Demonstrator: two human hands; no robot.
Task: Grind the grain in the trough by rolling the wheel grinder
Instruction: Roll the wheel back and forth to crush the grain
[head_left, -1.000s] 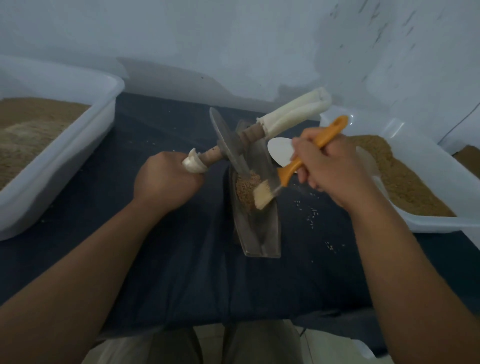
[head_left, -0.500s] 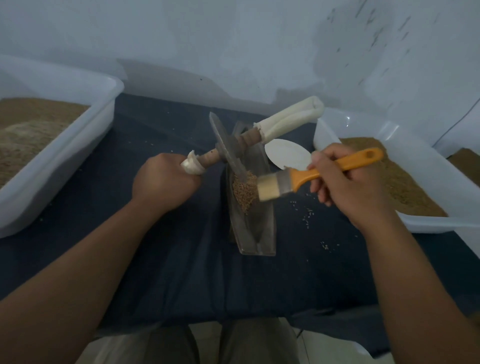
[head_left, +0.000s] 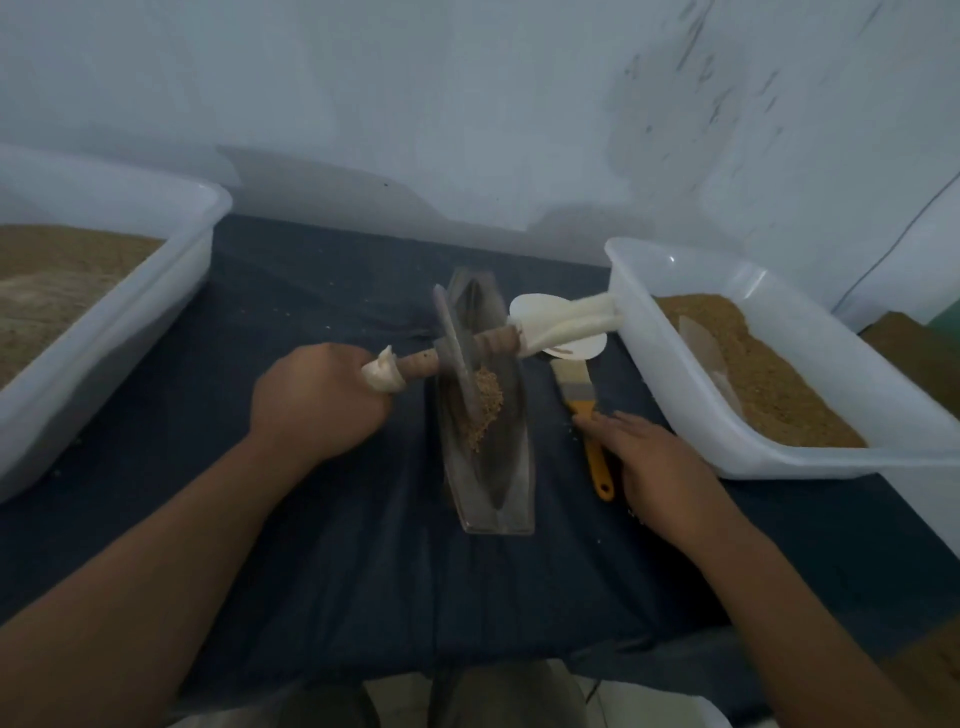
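Wheel grinder (head_left: 458, 364) handle gripped in curled left hand (head_left: 317, 402); right hand (head_left: 662, 467) flat, fingers straight, touching brush (head_left: 574, 387).

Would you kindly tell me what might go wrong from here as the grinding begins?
1. Only the left hand grips the wheel grinder; its right handle is free, so the tilted wheel could wobble out of the narrow trough.
2. The grain is heaped against the wheel and could spill over the trough's edge onto the cloth.
3. The free handle reaches to the rim of the right tub and may knock it.
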